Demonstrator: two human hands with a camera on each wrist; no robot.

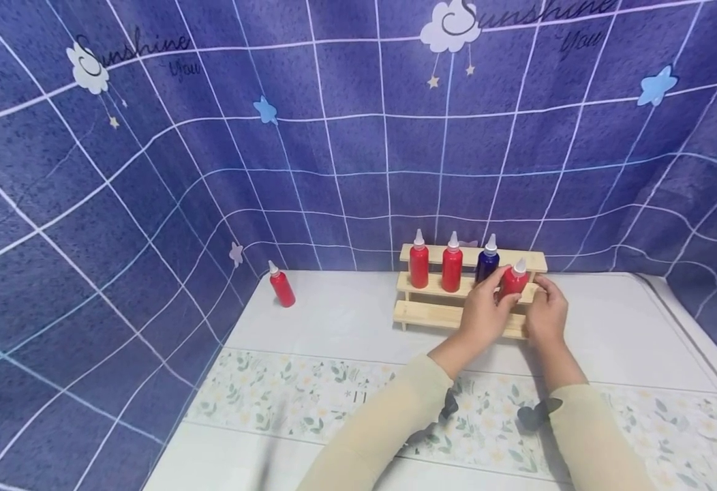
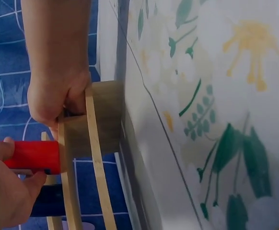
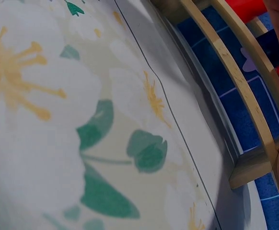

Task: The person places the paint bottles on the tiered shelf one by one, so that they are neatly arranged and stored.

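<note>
L hand (image 1: 483,314) grips a red btl (image 1: 512,281) at R end of wooden rack (image 1: 429,314), about mid tier; hard to tell if its base is fully down. R hand (image 1: 547,314) holds rack's R end. Dk blue btl (image 1: 486,263) is just L of the gripped one, partly hidden behind L hand; two more red btls (image 1: 419,267) stand further L, same tier. Lone red bottle (image 1: 283,289) well apart on table (image 1: 340,314), nr blue curtain (image 1: 346,150).

The red bottles (image 1: 418,266) and the navy bottle (image 1: 487,262) have whitish nozzles (image 1: 453,241), the rack (image 1: 429,314) is pale tan, the white surface (image 1: 346,310) bears a green-and-yellow floral band (image 1: 315,395), and the backdrop (image 1: 358,150) is blue with pale gridlines.
</note>
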